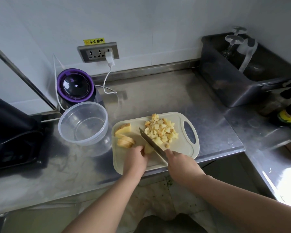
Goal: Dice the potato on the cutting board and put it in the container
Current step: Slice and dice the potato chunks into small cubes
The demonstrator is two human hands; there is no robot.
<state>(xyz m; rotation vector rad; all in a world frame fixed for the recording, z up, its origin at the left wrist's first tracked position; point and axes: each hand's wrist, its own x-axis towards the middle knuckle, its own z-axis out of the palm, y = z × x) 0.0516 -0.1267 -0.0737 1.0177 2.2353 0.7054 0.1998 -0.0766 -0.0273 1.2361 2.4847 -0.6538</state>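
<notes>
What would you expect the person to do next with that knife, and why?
Probably bring the knife down through the potato piece pinned by the left hand. The right hand holds the blade right beside it, slices remain uncut, and the container is empty.

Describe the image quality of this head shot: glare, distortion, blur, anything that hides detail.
Head view: wide-angle lens bows the brushed steel counter and wall edges; bright glare blows out the counter's lower right corner; the dark plastic bin and black appliance on the left lose detail in shadow; the pale diced potato pile and steel knife blade read clearly, slightly soft.
</notes>
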